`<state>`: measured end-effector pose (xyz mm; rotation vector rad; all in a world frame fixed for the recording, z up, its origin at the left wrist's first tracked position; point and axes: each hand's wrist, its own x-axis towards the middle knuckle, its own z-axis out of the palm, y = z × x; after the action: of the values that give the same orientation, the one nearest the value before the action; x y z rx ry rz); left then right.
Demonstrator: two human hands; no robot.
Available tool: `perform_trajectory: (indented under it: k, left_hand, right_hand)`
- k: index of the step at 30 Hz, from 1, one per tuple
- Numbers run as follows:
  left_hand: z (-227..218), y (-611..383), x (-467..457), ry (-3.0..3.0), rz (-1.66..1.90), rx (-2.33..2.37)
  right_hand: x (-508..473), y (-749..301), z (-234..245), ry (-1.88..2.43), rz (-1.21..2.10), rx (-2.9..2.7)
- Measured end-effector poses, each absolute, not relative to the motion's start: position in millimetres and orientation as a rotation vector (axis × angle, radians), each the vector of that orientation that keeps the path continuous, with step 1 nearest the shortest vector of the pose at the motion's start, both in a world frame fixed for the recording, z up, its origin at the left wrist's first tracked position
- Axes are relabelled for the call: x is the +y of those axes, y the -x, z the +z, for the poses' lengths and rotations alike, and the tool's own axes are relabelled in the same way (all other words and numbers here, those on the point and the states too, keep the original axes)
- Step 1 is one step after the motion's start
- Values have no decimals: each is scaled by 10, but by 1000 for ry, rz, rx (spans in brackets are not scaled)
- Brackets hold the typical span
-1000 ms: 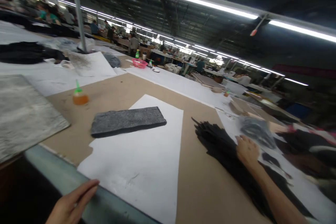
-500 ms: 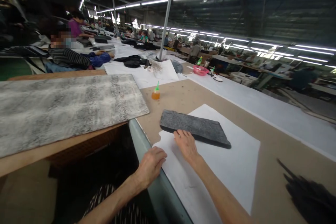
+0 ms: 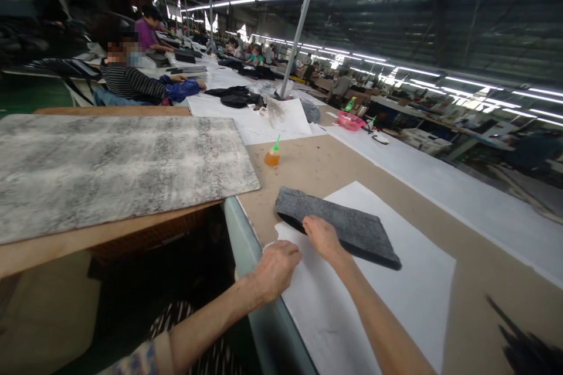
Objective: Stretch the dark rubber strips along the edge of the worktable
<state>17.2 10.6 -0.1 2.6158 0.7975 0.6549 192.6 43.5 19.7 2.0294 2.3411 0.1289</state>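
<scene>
A dark grey, rough-surfaced slab [image 3: 347,220] lies slantwise over a large white paper sheet [image 3: 409,293] on the brown-topped table. My right hand [image 3: 323,237] has its fingers curled round the slab's near long edge, which looks tilted up a little, with a black side showing. Beside it, at the table's near edge, my left hand [image 3: 279,266] is closed over the paper's left border. Its fingertips point toward the slab but stay apart from it; what they pinch, if anything, is hidden.
A small bottle of orange liquid [image 3: 272,155] with a green nozzle stands behind the slab. At left is a mottled grey-white board [image 3: 132,170]. Black strips [image 3: 528,345] lie at lower right. A pink basket [image 3: 350,120] sits farther back; a co-worker in stripes [image 3: 132,82] sits at left.
The view has turned, shifting the scene rightward. My left hand has moved a little closer to my right. The slab's near edge shows more of its dark side, seeming slightly raised.
</scene>
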Motion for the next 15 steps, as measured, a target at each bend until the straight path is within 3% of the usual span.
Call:
perform_trajectory:
  k: [5,15]
  left_hand:
    - [6,-272,279,-2848,690,826]
    - [-95,-371,399,-2849,399,1208]
  right_hand:
    - [423,-1898,288,-2035,-37,2344]
    - [284,-1518,193,-2243,-20,2212]
